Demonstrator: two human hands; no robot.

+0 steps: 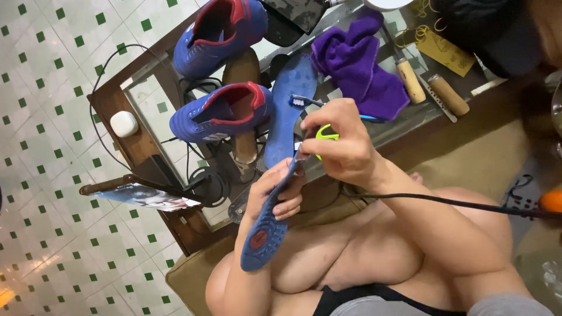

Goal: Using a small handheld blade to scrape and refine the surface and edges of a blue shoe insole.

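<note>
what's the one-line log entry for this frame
left hand: holds blue insole | right hand: grips yellow-green tool at insole tip | table: two blue shoes

2 shoes (219, 111) on table (140, 146) | insole (290, 105) right | cloth (357, 64) beyond

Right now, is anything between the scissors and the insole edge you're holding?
Nothing visible. The left hand holds the blue insole up, and the right hand brings the yellow-handled scissors to its top edge. The blades are hidden behind the fingers, so contact cannot be confirmed.
</note>
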